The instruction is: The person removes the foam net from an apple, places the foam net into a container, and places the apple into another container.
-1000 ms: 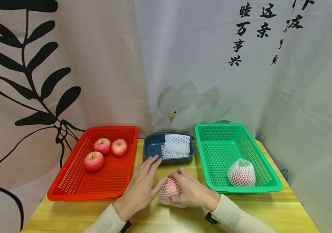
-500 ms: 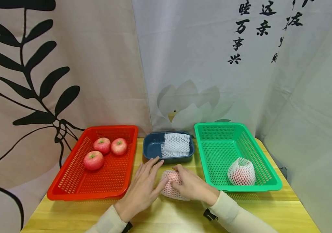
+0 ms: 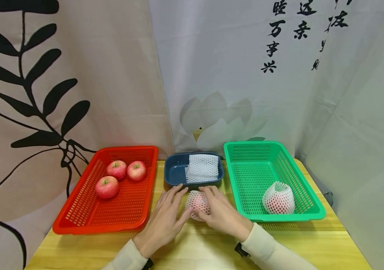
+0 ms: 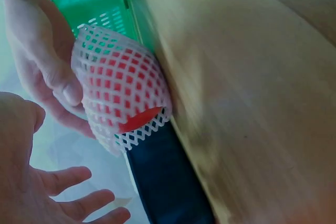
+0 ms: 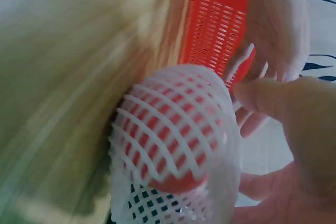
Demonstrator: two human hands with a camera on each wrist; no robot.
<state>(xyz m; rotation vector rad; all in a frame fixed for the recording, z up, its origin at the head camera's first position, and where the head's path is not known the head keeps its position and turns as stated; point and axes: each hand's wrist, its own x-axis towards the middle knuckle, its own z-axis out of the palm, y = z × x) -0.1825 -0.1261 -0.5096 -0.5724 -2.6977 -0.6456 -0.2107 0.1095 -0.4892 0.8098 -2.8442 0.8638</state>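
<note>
An apple in a white foam net (image 3: 196,204) sits on the wooden table between both hands. Its red skin shows through the mesh, and in the left wrist view one end of the net (image 4: 121,77) gapes past the fruit. My right hand (image 3: 223,215) lies along its right side, fingers fairly straight and thumb spread near the mesh. In the right wrist view the thumb (image 5: 262,95) and fingertips are right at the net's edge. On the other side, my left hand (image 3: 165,213) is spread open, its thumb near the net and nothing in its grasp.
The red basket (image 3: 100,227) at left holds three bare apples (image 3: 106,187). Beyond the hands, a blue dish (image 3: 175,174) contains white foam nets (image 3: 203,167). The green basket (image 3: 252,180) at right holds another netted apple (image 3: 278,198). A printed curtain (image 3: 127,75) hangs behind.
The netted apple has shifted away from the person, toward the blue dish, and more mesh now covers it. My right hand's fingers have straightened from a curled grip. The left hand has barely moved.
</note>
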